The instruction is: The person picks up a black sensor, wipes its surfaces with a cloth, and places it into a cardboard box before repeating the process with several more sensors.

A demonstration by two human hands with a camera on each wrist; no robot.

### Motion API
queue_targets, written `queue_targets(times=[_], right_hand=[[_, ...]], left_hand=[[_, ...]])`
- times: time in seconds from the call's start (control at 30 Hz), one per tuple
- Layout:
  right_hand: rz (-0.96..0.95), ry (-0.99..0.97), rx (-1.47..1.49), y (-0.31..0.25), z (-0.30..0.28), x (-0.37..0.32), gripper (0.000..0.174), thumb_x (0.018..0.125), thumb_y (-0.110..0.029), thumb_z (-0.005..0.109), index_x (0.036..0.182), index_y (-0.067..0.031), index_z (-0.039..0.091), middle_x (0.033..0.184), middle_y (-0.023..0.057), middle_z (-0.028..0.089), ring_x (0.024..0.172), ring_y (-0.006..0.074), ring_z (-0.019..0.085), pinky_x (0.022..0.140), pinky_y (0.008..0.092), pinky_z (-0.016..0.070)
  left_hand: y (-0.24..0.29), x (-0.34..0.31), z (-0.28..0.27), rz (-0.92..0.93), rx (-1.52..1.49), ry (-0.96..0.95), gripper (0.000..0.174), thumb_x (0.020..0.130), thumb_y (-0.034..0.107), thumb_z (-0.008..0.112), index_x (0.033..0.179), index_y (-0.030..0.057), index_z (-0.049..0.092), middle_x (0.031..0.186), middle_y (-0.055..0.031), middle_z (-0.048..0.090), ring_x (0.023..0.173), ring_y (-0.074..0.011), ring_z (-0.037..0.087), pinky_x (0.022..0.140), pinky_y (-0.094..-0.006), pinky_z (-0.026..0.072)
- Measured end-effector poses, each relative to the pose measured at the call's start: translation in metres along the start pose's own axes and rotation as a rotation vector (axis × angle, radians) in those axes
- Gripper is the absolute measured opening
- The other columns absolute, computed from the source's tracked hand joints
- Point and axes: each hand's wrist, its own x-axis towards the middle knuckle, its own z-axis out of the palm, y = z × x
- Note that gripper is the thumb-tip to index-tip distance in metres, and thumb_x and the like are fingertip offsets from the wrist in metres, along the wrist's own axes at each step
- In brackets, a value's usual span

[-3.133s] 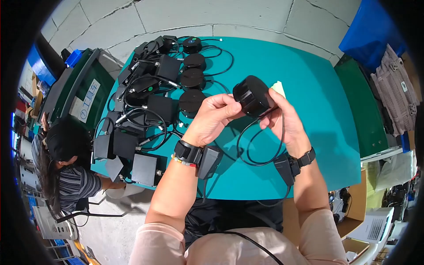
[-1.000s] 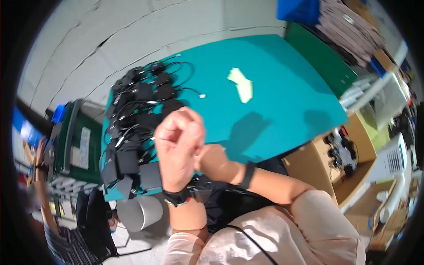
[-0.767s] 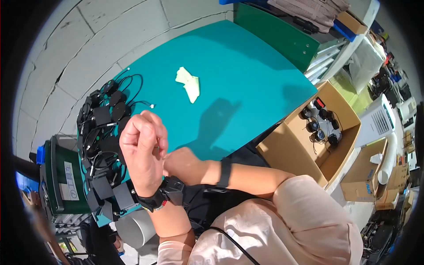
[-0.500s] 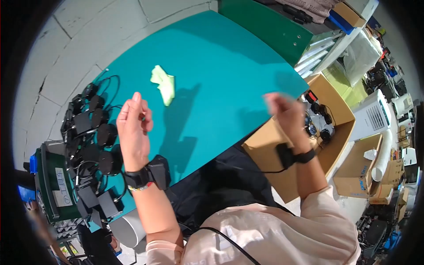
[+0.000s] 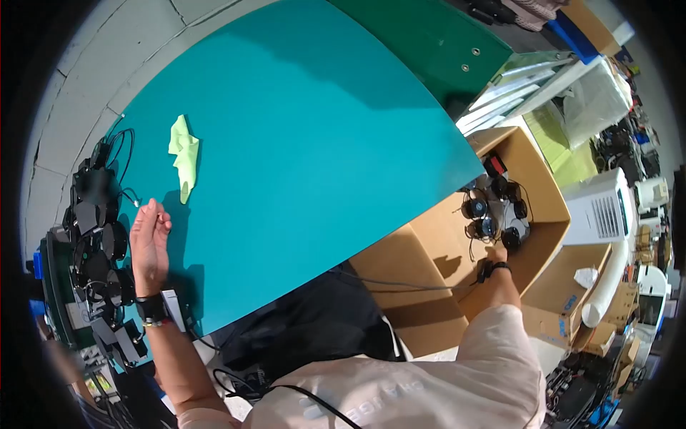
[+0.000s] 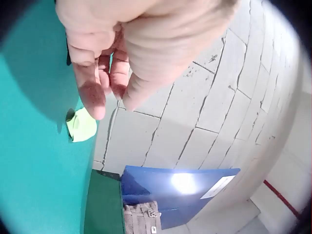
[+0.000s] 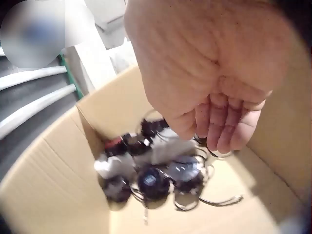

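My left hand [image 5: 150, 247] hovers over the left part of the green table [image 5: 300, 143], palm turned up, fingers loosely bent with nothing between them. Beside it, black round devices [image 5: 114, 242] with cables stand in a row along the table's left edge. My right hand [image 5: 496, 256] reaches down inside a cardboard box [image 5: 547, 200] at the table's right. In the right wrist view, its relaxed fingers [image 7: 226, 129] hang above several black round devices [image 7: 153, 183] with loose cables and clear plastic bags; no object shows in the grasp.
A crumpled yellow-green cloth [image 5: 184, 154] lies on the table near my left hand. Black boxy parts [image 5: 125, 343] crowd the left edge. A green cabinet [image 5: 429, 50] stands beyond the table's right side, and another carton [image 5: 564, 286] sits right of the open box.
Both hands held a black round device earlier; neither does now. My hands came together at the left, then parted, the right moving into the box. The head view has turned right.
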Motion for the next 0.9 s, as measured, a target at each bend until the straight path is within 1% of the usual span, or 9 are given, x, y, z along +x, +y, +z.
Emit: queue_targets(times=[0.17,0.2,0.23,0.43,0.63,0.73,0.8,0.83,0.9], right_hand=[[-0.179,0.144,-0.204,-0.084,-0.016,-0.051,0.057,0.058,-0.03,0.074,0.106,-0.0029,0.059,0.099,0.0213,0.063,0.096,0.0349,0.061,0.081,0.0431,0.0481],[-0.205,0.124,-0.316,-0.088,-0.017,-0.043,0.065,0.059,-0.046,0.078,0.1,0.0006,0.059,0.096,0.0236,0.063,0.093,0.0384,0.06,0.078,0.0432,0.0496],[-0.187,0.047,-0.248,-0.092,-0.02,-0.036,0.069,0.06,-0.044,0.078,0.106,0.0017,0.054,0.104,0.024,0.06,0.097,0.0389,0.058,0.083,0.0436,0.0486],[-0.097,0.049,-0.303,-0.084,0.022,0.035,0.095,0.06,-0.044,0.077,0.134,-0.0036,0.033,0.124,0.0234,0.048,0.114,0.038,0.047,0.096,0.0448,0.0397],[-0.127,-0.033,-0.41,-0.119,0.023,-0.038,0.074,0.057,-0.049,0.073,0.108,0.0021,0.056,0.11,0.0305,0.054,0.098,0.0375,0.057,0.084,0.0443,0.0473],[-0.291,0.106,-0.349,-0.082,0.057,-0.022,0.065,0.059,-0.045,0.07,0.097,0.0071,0.059,0.086,0.0252,0.064,0.074,0.0372,0.061,0.072,0.0435,0.0499],[-0.331,-0.177,0.009,-0.068,0.06,-0.015,0.057,0.062,-0.033,0.069,0.096,0.0112,0.056,0.087,0.0239,0.063,0.075,0.034,0.061,0.068,0.0439,0.0474],[-0.233,0.088,-0.045,-0.083,0.051,-0.048,0.056,0.06,-0.028,0.071,0.096,0.0115,0.056,0.087,0.025,0.062,0.074,0.0343,0.06,0.069,0.0436,0.048],[-0.202,0.01,0.055,-0.065,0.046,-0.032,0.052,0.057,-0.034,0.068,0.09,0.0057,0.062,0.086,0.0159,0.065,0.076,0.0338,0.06,0.071,0.0421,0.0488]], left_hand=[[0.001,-0.002,0.004,0.038,0.242,0.045,0.016,0.091,0.02,0.055,0.087,0.0051,0.055,0.081,0.0016,0.049,0.077,-0.0084,0.048,0.07,-0.0213,0.0386],[0.001,-0.004,0.012,0.045,0.249,0.094,0.016,0.091,0.021,0.055,0.089,0.0049,0.056,0.082,0.0014,0.05,0.078,-0.0089,0.049,0.073,-0.0213,0.0393],[-0.001,-0.006,0.008,0.252,0.604,0.003,0.017,0.09,0.022,0.056,0.089,0.0055,0.057,0.083,0.001,0.052,0.079,-0.0094,0.05,0.074,-0.0218,0.0401],[0.005,-0.003,0.017,-0.033,0.281,0.131,0.019,0.084,0.026,0.065,0.082,0.0081,0.06,0.076,0.0019,0.057,0.07,-0.0069,0.053,0.065,-0.0199,0.0416],[0.006,-0.003,0.019,-0.049,0.279,0.155,0.022,0.082,0.028,0.068,0.077,0.0091,0.058,0.071,0.0009,0.057,0.067,-0.0071,0.052,0.063,-0.0203,0.0421],[0.006,-0.004,0.019,-0.062,0.217,0.119,0.021,0.081,0.026,0.069,0.078,0.008,0.058,0.072,0.0001,0.058,0.065,-0.0081,0.053,0.062,-0.0214,0.0434],[0.004,-0.004,0.016,-0.032,0.188,0.08,0.021,0.081,0.026,0.069,0.078,0.0079,0.058,0.074,-0.0014,0.059,0.067,-0.0087,0.055,0.063,-0.0215,0.0448],[0.003,-0.005,0.015,-0.017,0.172,0.062,0.021,0.081,0.026,0.069,0.078,0.008,0.058,0.074,-0.0021,0.06,0.068,-0.0089,0.056,0.063,-0.0217,0.0454],[0.001,-0.005,0.014,-0.003,0.125,0.045,0.022,0.082,0.026,0.069,0.078,0.0076,0.058,0.075,-0.0032,0.06,0.067,-0.0091,0.056,0.063,-0.0224,0.0467]])
